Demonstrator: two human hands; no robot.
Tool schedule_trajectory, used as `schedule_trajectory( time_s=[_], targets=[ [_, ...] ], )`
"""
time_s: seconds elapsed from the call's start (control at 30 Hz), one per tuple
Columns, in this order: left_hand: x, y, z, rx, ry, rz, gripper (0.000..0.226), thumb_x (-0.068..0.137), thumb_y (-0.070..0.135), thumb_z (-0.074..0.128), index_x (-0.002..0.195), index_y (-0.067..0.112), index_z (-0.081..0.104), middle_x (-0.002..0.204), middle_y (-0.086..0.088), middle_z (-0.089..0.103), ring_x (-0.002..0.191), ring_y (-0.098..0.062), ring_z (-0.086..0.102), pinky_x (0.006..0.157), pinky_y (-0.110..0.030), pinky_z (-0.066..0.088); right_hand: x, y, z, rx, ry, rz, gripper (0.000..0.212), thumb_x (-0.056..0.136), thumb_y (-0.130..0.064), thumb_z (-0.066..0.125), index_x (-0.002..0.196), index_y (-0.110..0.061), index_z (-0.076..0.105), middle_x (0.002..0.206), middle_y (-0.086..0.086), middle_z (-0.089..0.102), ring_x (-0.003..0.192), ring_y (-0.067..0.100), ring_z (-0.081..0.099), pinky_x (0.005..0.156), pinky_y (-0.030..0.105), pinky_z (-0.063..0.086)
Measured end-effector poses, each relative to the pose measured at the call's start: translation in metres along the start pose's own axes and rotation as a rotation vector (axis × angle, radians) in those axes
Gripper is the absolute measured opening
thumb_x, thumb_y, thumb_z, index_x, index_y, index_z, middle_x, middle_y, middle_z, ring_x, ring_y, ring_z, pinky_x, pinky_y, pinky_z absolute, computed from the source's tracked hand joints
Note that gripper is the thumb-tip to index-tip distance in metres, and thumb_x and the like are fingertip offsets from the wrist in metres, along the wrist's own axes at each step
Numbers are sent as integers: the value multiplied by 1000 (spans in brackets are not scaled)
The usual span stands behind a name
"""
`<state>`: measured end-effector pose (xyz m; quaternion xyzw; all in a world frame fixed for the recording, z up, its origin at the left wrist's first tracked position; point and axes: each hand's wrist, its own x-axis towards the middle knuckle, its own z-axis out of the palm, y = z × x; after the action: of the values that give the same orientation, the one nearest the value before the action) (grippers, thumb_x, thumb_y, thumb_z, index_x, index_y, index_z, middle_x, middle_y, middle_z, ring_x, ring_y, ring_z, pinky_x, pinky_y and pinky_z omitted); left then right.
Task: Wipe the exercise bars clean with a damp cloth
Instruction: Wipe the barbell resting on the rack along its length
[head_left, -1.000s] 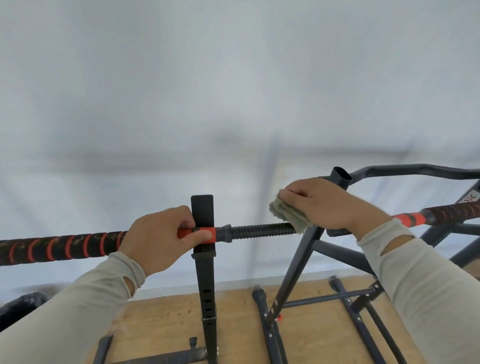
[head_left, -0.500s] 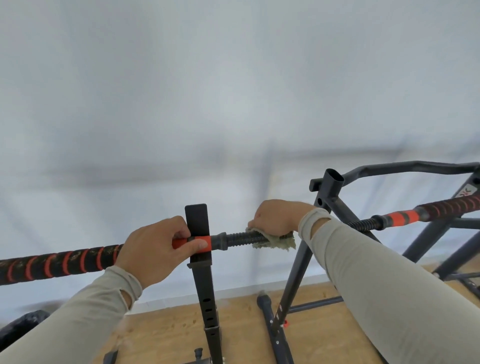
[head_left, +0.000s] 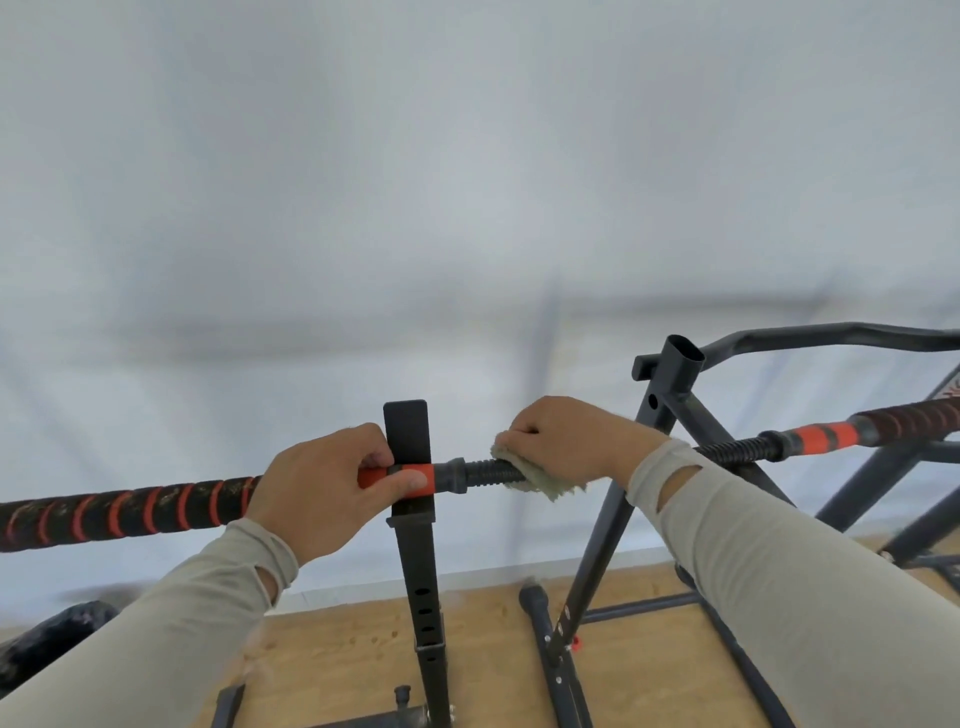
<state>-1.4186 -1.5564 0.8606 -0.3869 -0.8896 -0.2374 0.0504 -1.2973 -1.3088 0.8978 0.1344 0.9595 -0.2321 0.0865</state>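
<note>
Pale grey wall fills the background above a light wooden floor (head_left: 332, 654). Across the middle runs a long black exercise bar with red spiral wrap (head_left: 124, 506), resting on a black metal upright stand (head_left: 415, 519). At 9 o'clock of the stand, the left hand (head_left: 322, 486) curls fingers and thumb around the bar's red collar. At 3 o'clock, the right hand (head_left: 566, 439) clamps a greyish-green cloth (head_left: 540, 480) around the threaded section, fingers curled.

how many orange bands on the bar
2 solid ones: one under the left hand at the upright post, one far right. Thin orange spirals wrap the left grip.
</note>
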Motion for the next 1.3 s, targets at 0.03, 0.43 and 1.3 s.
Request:
schedule_trajectory(
  time_s=[0.03,0.43,1.3],
  targets=[
    [0,-1,0,-5,-4,-3,47,75,79,52,74,32,52,67,12,62,63,-6,57,61,-25,41,7,3,-3,-71,-5,40,47,101,-42,46,63,-16,51,66,3,55,57,17,46,60,28,42],
    [0,-1,-1,20,-4,8,45,78,76,53,77,31,52,70,11,62,64,-9,58,63,-27,45,-39,0,-18,1,43,-145,44,106,-43,46,79,-11,59,64,-7,54,57,7,46,64,24,44],
    [0,0,0,23,-7,7,46,75,78,51,76,32,52,67,14,60,62,-5,56,60,-23,41,21,-25,12,-139,-134,-70,43,108,-35,33,87,-9,60,82,3,60,73,20,55,70,35,47]
  ],
)
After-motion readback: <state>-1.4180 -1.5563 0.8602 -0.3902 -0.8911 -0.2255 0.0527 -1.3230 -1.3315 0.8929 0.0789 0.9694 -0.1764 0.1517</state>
